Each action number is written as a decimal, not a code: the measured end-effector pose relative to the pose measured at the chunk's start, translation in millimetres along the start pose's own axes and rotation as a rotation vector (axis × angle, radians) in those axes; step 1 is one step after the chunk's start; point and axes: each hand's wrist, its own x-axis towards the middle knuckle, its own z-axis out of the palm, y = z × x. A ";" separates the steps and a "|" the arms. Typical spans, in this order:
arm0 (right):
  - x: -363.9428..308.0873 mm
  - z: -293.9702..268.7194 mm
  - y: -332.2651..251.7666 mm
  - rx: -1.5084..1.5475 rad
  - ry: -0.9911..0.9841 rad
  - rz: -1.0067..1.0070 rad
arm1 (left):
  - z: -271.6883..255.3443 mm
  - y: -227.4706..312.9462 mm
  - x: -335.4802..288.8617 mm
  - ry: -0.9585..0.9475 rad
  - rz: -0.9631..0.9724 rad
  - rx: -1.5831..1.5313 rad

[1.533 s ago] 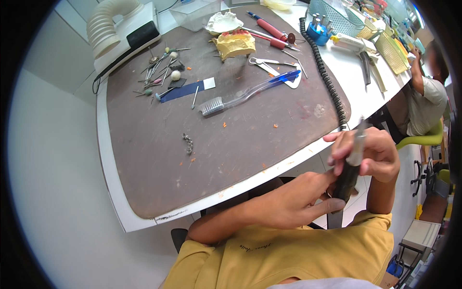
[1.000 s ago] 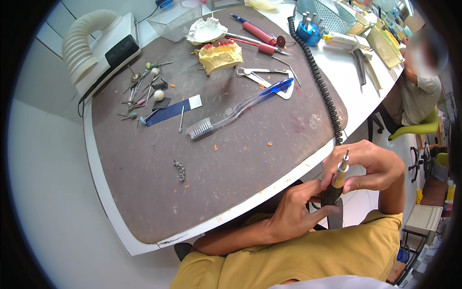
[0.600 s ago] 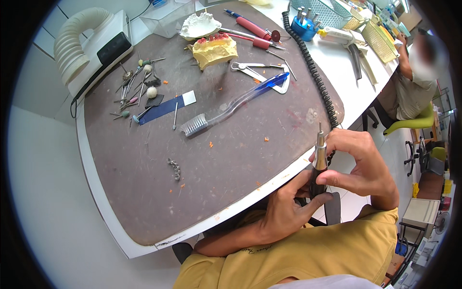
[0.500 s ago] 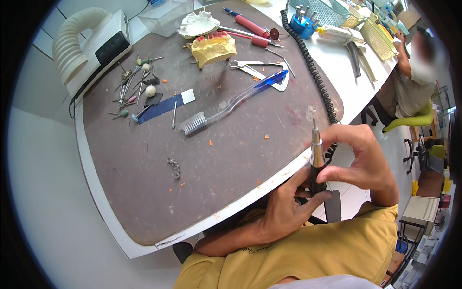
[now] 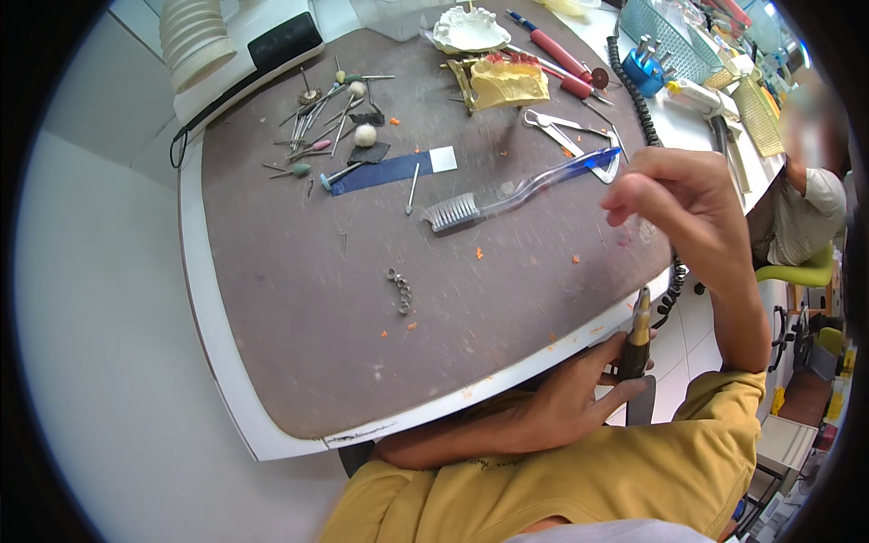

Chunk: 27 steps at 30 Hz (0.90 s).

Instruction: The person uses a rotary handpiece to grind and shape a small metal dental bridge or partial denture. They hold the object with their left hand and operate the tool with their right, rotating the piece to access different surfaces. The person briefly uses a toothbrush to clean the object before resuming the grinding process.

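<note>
My left hand (image 5: 587,391) is wrapped round a rotary handpiece (image 5: 638,339), dark-bodied with a brassy tip pointing up, just off the table's near right edge. No bur shows at the tip. Above it, my right hand (image 5: 692,208) is raised near the blue handle end of a clear toothbrush (image 5: 534,187). Its fingers are curled together; whatever is in them is hidden. A small grey metal dental casting (image 5: 401,291) lies on the brown mat. Farther left, several burs and polishing points (image 5: 317,118) are heaped beside a blue strip (image 5: 385,174).
At the back sit a white dental cast (image 5: 471,30) and a yellow cast (image 5: 511,83) with red wax. Nearby are a metal caliper (image 5: 552,134), red-handled tools (image 5: 557,50), a blue bur stand (image 5: 644,71) and a coiled cord (image 5: 634,90). A person (image 5: 810,199) sits at the right.
My right hand has left the handpiece and moved up over the mat. The thin shank seen at the handpiece tip is gone. The view has shifted, so the table sits farther right.
</note>
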 end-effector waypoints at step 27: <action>116.7 -23.5 49.6 -0.716 0.096 -0.524 | -18.5 8.5 -3.4 -0.117 0.012 0.087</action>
